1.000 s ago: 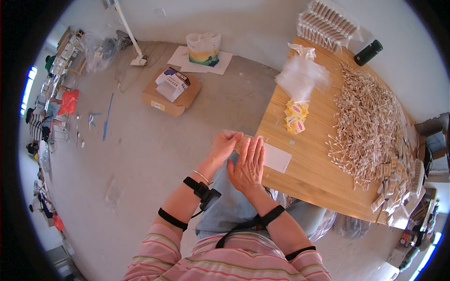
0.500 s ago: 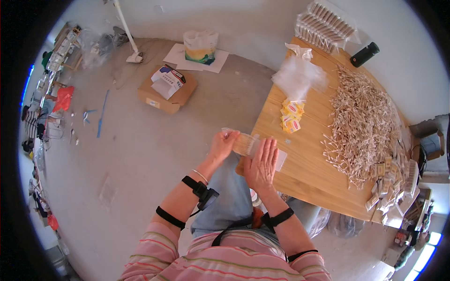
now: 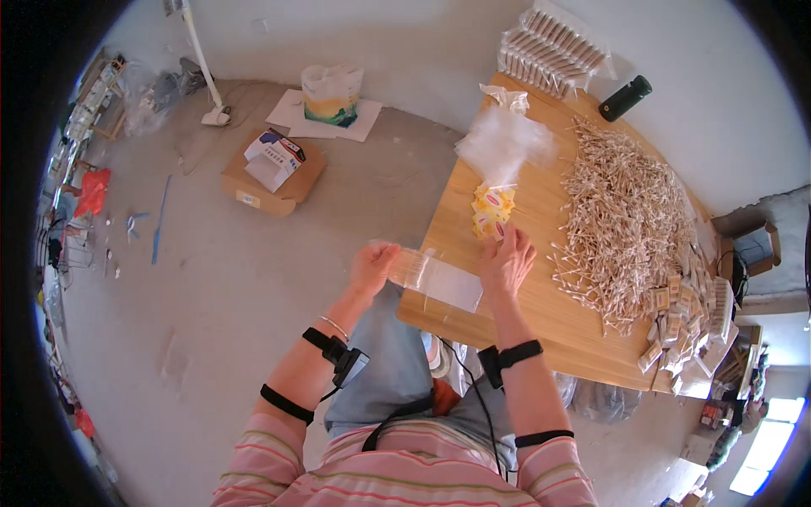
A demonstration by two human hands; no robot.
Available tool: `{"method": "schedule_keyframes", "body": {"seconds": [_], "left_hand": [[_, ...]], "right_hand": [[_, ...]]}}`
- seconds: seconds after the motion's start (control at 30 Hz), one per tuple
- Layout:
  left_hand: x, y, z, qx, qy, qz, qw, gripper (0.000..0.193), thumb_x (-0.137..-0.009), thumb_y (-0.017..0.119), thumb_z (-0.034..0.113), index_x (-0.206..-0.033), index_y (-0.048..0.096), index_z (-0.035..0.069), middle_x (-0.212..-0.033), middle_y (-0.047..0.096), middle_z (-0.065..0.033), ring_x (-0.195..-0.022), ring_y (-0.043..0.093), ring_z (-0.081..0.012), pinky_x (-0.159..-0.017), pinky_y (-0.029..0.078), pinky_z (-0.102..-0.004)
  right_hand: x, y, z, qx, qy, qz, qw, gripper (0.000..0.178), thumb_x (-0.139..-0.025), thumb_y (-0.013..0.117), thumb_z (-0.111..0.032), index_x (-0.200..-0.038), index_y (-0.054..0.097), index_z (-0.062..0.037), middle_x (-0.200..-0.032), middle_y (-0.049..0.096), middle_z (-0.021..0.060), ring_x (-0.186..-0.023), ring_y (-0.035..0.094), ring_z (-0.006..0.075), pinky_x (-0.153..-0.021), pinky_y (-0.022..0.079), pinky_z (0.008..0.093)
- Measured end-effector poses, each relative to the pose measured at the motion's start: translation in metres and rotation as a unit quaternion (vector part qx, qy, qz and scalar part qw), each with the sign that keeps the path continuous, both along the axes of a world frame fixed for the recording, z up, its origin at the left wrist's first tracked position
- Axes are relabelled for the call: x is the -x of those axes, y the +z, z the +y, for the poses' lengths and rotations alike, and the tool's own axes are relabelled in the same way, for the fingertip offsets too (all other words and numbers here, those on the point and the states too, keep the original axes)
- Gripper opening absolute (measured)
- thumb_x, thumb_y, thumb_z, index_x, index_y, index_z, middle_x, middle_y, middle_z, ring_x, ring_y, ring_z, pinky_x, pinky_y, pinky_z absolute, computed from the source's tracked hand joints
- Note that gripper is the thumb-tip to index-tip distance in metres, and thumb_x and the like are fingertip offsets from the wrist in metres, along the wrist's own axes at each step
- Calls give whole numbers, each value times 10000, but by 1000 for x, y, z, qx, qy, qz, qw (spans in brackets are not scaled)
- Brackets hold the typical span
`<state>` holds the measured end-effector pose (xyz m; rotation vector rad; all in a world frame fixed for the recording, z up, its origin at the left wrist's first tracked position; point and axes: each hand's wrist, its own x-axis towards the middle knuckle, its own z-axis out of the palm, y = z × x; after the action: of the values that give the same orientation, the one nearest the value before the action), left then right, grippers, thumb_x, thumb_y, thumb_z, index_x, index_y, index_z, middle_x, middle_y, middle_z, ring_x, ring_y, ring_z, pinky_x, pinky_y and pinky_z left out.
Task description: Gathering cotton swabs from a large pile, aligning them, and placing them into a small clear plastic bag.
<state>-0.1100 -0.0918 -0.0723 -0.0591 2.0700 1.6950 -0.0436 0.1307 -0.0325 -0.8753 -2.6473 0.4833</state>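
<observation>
My left hand (image 3: 372,269) pinches the left end of a clear plastic bag (image 3: 429,277) near the table's left corner. Light wooden-stemmed cotton swabs (image 3: 409,268) show in the bag's held end, and a white panel (image 3: 454,286) fills its other part. This panel end lies on the tabletop. Farther right, my right hand (image 3: 509,264) has thumb and forefinger closed about the nearest of several small yellow labels (image 3: 492,201). That label carries a red mark and is partly covered by the fingers.
A large pile of loose cotton swabs (image 3: 621,228) covers the wooden table's (image 3: 460,207) right side. Filled packs (image 3: 549,51), clear bags (image 3: 507,139) and a dark green bottle (image 3: 625,98) lie behind. Small packs (image 3: 676,313) crowd the right corner. A cardboard box (image 3: 274,177) sits on the floor.
My right hand has lifted off the bag and moved up to the yellow labels, baring the white panel. My left hand still grips the bag's end. The view has shifted slightly.
</observation>
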Motion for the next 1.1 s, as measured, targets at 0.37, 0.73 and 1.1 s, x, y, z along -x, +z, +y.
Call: {"method": "schedule_keyframes", "body": {"seconds": [0.37, 0.73, 1.1], "left_hand": [[-2, 0, -2, -49, 13, -13, 999, 298, -939, 625, 316, -873, 686, 32, -770, 619, 25, -718, 540, -63, -637, 439, -258], [-2, -4, -4, -27, 0, 2, 1000, 344, -924, 640, 379, -890, 689, 40, -801, 619, 35, -751, 546, -66, -661, 458, -264], [-2, -2, -5, -8, 12, 11, 1000, 289, -926, 631, 313, -888, 692, 32, -800, 671, -27, -727, 595, -93, -640, 472, -279]], "right_hand": [[13, -3, 29, 76, -7, 25, 997, 369, -713, 805, -172, -1031, 635, -94, -1048, 578, 93, -1029, 504, 300, -902, 422, 424], [10, 1, 55, 202, -24, 133, 970, 241, -786, 771, -213, -783, 665, 2, -655, 638, 102, -587, 588, 195, -582, 480, 330], [-8, 25, 31, 534, -94, 184, 820, 151, -830, 747, -118, -856, 653, -2, -689, 620, 35, -597, 587, 122, -538, 500, 245]]}}
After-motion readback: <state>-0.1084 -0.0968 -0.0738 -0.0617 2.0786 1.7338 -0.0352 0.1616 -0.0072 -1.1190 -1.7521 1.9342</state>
